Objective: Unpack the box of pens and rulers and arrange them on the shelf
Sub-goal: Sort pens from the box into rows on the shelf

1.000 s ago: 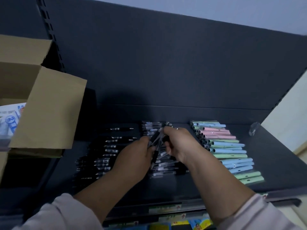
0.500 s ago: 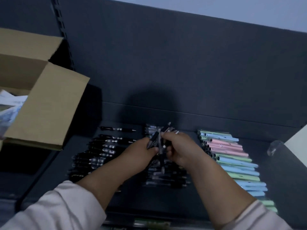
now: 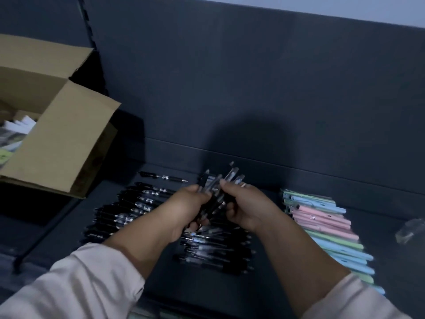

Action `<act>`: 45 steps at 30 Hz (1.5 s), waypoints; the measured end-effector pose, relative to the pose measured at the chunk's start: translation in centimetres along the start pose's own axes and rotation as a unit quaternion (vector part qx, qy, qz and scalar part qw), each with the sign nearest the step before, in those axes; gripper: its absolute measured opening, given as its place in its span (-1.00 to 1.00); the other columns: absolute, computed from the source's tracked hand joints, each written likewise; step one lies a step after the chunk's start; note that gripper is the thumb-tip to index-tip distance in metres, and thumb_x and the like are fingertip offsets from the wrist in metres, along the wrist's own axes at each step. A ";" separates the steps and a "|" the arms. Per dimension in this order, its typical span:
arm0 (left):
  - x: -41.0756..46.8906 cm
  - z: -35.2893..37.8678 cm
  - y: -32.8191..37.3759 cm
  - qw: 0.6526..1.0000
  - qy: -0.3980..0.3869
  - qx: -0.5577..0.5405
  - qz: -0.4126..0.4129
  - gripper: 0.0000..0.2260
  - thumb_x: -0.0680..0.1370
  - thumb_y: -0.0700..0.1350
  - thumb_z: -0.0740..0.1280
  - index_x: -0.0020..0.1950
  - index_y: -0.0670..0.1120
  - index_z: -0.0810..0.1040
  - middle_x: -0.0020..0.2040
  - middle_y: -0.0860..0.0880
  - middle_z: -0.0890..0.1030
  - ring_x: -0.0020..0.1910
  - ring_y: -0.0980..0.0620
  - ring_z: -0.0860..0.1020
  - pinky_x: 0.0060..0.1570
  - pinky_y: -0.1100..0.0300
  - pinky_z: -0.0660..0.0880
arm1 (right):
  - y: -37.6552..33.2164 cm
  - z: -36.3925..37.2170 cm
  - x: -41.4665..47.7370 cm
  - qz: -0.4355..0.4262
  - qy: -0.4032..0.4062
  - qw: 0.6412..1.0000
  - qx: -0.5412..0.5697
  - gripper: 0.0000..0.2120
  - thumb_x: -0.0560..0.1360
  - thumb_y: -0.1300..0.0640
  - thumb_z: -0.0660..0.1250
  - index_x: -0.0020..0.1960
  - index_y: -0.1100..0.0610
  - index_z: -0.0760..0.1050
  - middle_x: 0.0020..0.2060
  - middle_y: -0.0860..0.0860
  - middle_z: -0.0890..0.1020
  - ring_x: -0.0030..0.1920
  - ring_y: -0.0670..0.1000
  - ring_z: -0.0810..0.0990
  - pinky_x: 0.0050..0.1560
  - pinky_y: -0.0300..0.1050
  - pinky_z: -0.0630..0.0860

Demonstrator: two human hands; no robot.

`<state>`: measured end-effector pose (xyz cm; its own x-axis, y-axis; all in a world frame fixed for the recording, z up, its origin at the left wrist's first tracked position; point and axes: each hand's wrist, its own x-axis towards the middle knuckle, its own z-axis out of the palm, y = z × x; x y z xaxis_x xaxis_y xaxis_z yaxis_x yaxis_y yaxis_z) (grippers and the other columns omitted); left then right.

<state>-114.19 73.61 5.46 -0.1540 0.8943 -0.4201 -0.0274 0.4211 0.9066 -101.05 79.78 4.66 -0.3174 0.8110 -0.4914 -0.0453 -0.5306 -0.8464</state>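
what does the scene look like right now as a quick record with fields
left hand: grips bundle of pens
right hand: grips the same bundle
black pens: row on shelf, left
clear pens: row under the hands
pastel pens: row on shelf, right
box: open, far left

Cardboard box point(image 3: 59, 139): open, flaps raised, at the left end of the dark shelf point(image 3: 379, 261).
Black pens point(image 3: 128, 210): one row lying flat, left of centre. A single black pen point(image 3: 163, 177) lies apart, near the back edge.
Clear-barrelled pens point(image 3: 213, 249): flat row at centre.
Pastel pens point(image 3: 326, 229): blue, pink and green, in a row toward the right end.
Bundle of pens point(image 3: 218, 192): tilted and fanned above the centre row, gripped by the left hand point(image 3: 186, 208) and right hand point(image 3: 243, 203).
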 end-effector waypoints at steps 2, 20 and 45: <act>0.3 -0.5 -0.1 1.000 0.021 0.001 -0.001 -0.91 0.61 -0.06 0.27 -0.04 -0.03 0.53 -0.38 0.00 0.60 -0.54 0.09 0.49 -0.59 0.37 0.21 | -0.3 -0.4 0.1 -0.005 -0.016 1.000 -0.006 -0.83 0.52 0.06 0.36 -0.23 0.05 0.50 -0.45 -0.06 0.53 -0.55 -0.14 0.34 -0.55 -0.33 0.27; -0.9 -7.0 -1.0 0.996 0.072 -0.042 -0.004 -0.93 0.58 -0.10 0.31 0.02 -0.06 0.54 -0.25 -0.03 0.69 -0.50 0.13 0.48 -0.58 0.36 0.28 | -4.2 4.1 2.8 -0.104 -0.084 0.491 -0.861 -0.66 0.44 0.02 0.44 0.14 0.16 0.53 -0.01 0.04 0.58 -0.01 0.09 0.56 -0.10 -0.16 0.45; -3.2 -7.8 0.1 1.000 -0.005 -0.002 0.017 -0.95 0.55 -0.10 0.36 -0.03 -0.05 0.60 -0.21 -0.03 0.68 -0.45 0.13 0.52 -0.56 0.31 0.33 | -4.7 2.8 -1.5 -0.092 -0.045 0.989 -0.107 -0.87 0.51 0.24 0.34 -0.19 0.09 0.50 -0.47 -0.05 0.52 -0.55 -0.15 0.37 -0.56 -0.32 0.33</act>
<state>-121.43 69.63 7.23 -0.1456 0.9096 -0.3892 -0.0257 0.3898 0.9205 -103.00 80.38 9.90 -0.4062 0.8583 -0.3135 0.0877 -0.3049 -0.9483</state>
